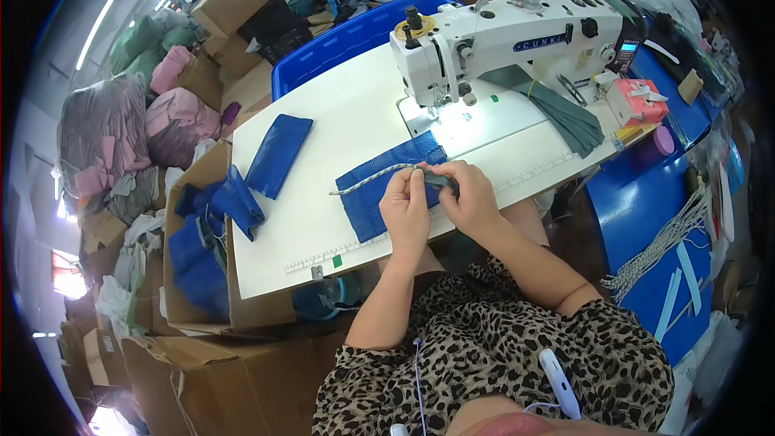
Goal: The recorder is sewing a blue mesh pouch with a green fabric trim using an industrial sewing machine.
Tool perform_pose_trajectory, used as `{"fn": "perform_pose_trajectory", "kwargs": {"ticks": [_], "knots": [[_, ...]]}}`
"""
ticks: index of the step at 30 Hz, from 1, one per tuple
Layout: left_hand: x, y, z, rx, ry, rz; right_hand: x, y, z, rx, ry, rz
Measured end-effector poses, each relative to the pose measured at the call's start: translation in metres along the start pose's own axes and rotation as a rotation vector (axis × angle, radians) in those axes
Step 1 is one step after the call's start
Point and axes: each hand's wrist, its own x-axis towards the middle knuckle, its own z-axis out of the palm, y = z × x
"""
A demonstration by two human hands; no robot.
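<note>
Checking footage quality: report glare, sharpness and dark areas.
Head view: white glare washes out part of the metal plate beneath the sewing machine; head view: blue mesh fabric shows a readable weave; head view: corners go black, and a ceiling light is blown out.

We've got blue mesh cloth [367,208], open-weave, rough-looking. Braided cord [367,183], textured, matt. Grey-green strips [571,119], matt cloth. Tabletop [343,121] we log as smooth, white, slight sheen. Sewing machine [517,28]: glossy white casing; its bed plate [504,127], smooth shiny metal. Blue bin [300,77], smooth glossy plastic. Carton [270,311], matt brown cardboard. Sacks [101,125] we mark as thin plastic, crinkled, shiny.
</note>
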Motion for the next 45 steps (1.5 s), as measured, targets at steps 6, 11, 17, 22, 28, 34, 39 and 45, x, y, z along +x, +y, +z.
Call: {"fn": "perform_pose_trajectory", "kwargs": {"ticks": [6, 11, 17, 22, 28, 34, 39, 45], "knots": [[0.022, -0.008, -0.017, 0.133, -0.242, -0.304, -0.023, 0.035, -0.006, 0.757, -0.307, 0.48], [0.038, -0.004, -0.026, 0.032, -0.328, -0.46, -0.011, 0.048, -0.031, 1.029, -0.559, 0.594], [0.063, -0.017, -0.015, 0.227, -0.453, -0.408, 0.002, 0.07, -0.03, 0.463, -0.573, 0.175], [0.096, -0.027, -0.008, 0.653, -0.511, -0.161, 0.035, 0.077, -0.029, 0.006, -0.476, -0.262], [0.112, -0.038, 0.014, 0.957, -0.52, 0.038, 0.072, 0.109, -0.02, -0.155, -0.569, -0.704], [0.099, -0.041, -0.014, 1.074, -0.5, 0.245, 0.067, 0.12, -0.012, -0.111, -0.649, -0.596], [0.085, -0.048, -0.035, 0.99, -0.705, 0.606, 0.066, 0.124, -0.012, -0.119, -0.67, -0.586], [0.098, -0.056, -0.036, 0.899, -0.805, 0.632, 0.072, 0.118, -0.014, -0.157, -0.784, -0.56]]}}
